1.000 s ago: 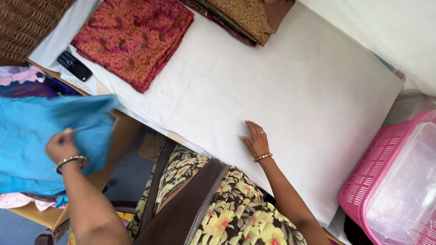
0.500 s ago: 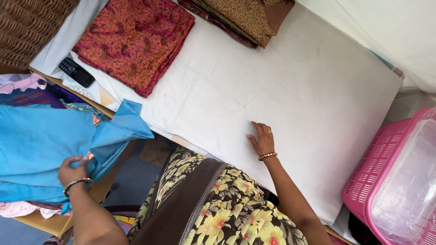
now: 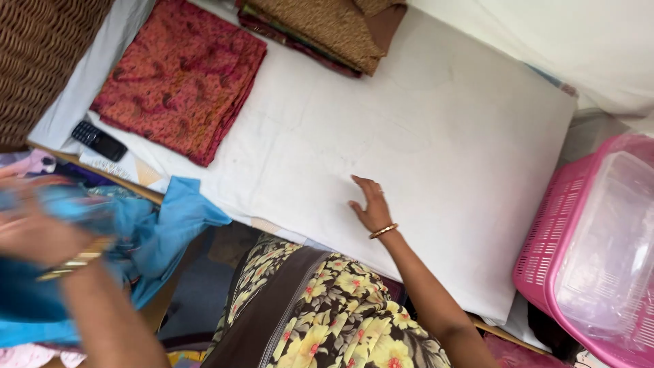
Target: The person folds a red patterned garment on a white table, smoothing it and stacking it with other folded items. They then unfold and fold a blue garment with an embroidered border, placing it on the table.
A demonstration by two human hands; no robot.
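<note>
White padded table (image 3: 436, 136), daylight

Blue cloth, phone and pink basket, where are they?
blue cloth (image 3: 178, 217), head view, on its hanging corner.
phone (image 3: 99, 141), head view, on its dark middle.
pink basket (image 3: 555, 235), head view, on its latticed side wall.

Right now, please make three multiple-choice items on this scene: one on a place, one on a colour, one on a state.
1. Where does the right hand rest?
A. on the white pad
B. in the pink basket
C. on the phone

2. What colour is the cloth at the left hand?
A. red
B. blue
C. green

3. How is the red cloth lying?
A. crumpled
B. hanging
C. folded flat

Key: 1 A, the palm lies flat on the pad; 2 B, blue fabric surrounds the blurred hand; 3 C, it lies in neat layers.
</note>
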